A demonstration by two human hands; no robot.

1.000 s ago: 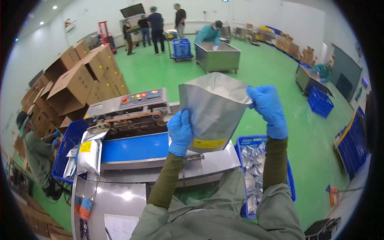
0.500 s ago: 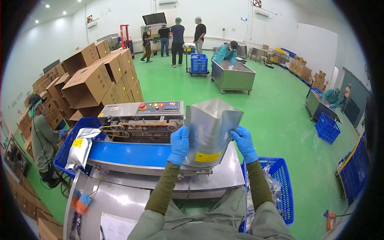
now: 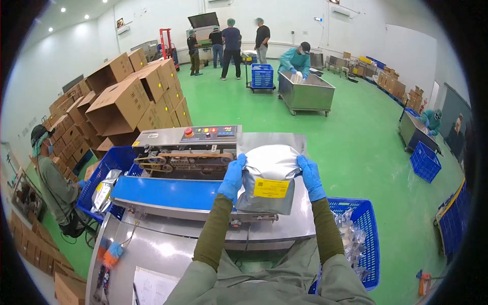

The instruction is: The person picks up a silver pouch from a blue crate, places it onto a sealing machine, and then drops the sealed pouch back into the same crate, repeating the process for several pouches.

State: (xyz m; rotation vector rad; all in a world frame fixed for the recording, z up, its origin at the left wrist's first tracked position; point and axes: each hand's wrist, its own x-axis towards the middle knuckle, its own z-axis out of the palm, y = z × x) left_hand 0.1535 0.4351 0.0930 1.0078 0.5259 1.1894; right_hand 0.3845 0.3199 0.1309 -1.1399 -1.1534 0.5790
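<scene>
A filled silver bag with a yellow label hangs upright at the right end of the sealing machine. My left hand is closed on the bag's left edge, and my right hand grips its right edge. The bag's top lies flat and closed-looking above my hands. To the left runs the machine's blue belt. Another silver bag rests in a blue crate beyond the belt's left end. More silver bags fill a blue basket to my right.
Stacked cardboard boxes stand behind the machine. A co-worker sits at the left; another leans over a steel tub. Several people stand at the back. Papers, a pen and an orange-blue duster lie on the steel table.
The bag in my hands has come down toward the machine, and its mouth, open before, now looks flattened. The bag at the belt's left end has dropped into the blue crate.
</scene>
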